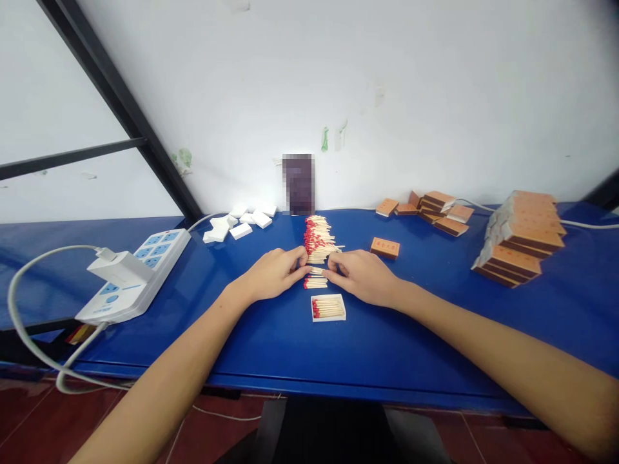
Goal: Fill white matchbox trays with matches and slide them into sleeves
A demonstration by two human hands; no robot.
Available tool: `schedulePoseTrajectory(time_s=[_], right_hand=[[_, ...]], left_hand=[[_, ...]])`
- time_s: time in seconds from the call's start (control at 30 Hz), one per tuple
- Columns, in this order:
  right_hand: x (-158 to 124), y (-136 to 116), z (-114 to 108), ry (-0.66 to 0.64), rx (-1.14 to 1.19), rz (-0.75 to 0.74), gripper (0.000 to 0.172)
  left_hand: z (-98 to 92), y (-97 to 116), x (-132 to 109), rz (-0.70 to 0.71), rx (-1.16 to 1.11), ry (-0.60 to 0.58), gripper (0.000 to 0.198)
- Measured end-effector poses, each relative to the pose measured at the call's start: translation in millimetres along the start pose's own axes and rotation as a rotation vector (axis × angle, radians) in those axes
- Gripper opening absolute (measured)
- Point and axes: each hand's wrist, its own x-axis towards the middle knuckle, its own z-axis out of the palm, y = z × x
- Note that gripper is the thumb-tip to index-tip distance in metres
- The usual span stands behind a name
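My left hand and my right hand face each other over the blue table, thumb and index finger of each drawn together. Between their fingertips lie a few matches, held at both ends. A long pile of red-headed matches stretches behind them toward the wall. Just in front of the fingers is a small row of matches, heads to the left. Closer to me sits a white matchbox tray, partly filled with matches.
White trays lie back left, near a power strip with a plugged charger and cable. One orange matchbox sleeve lies beyond my right hand. More sleeves are heaped behind it. Stacked matchboxes stand at right.
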Motion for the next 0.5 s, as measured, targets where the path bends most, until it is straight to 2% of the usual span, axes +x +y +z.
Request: schedulePoseTrajectory(time_s=[0.2,0.37,0.5], right_hand=[[-0.8,-0.9,-0.8,-0.008,0.005,-0.01,0.03],[0.0,-0.5,0.1,0.0,0.0,0.004,0.029],[1.4,0.2,0.7,0.001,-0.003,0.028,0.028]], left_hand=[[-4.6,4.0,-1.2,0.018,-0.051,-0.034,0.022],[-1.8,-1.2,-0.7,-0.012,-0.117,0.033,0.017],[2.6,-5.7,0.5,-0.009,-0.078,0.039,0.012]])
